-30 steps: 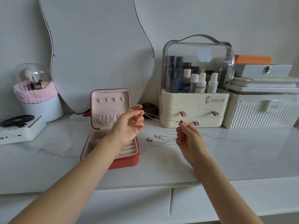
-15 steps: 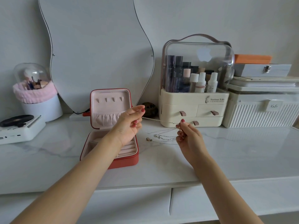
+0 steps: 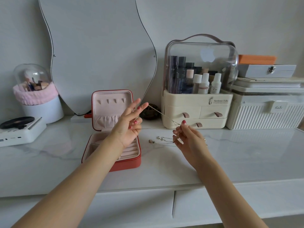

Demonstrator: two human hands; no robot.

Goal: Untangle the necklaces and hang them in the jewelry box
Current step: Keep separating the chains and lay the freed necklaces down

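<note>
A thin gold chain necklace (image 3: pixel 162 113) was held tight above the white marble bench (image 3: pixel 246 153) by pinching fingers of the left hand (image 3: pixel 127 127) and right hand (image 3: pixel 189 140), and it could be snapped by a hard pull.

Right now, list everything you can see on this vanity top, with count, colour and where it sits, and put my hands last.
jewelry box: one, red with pink lining, open, centre-left on the counter
gold chain: one, stretched taut between both hands
loose necklaces: at least two, silver, on the counter right of the jewelry box
mirror: one, wavy, against the wall
cosmetics organiser: one, cream with clear lid, right of the mirror
ribbed case: one, white, far right
grey box: one, stacked on that case
brush holder: one, white with pink band, far left
record player: one, white, left edge
hands: left hand pinches the chain's upper end; right hand pinches its lower end
</note>
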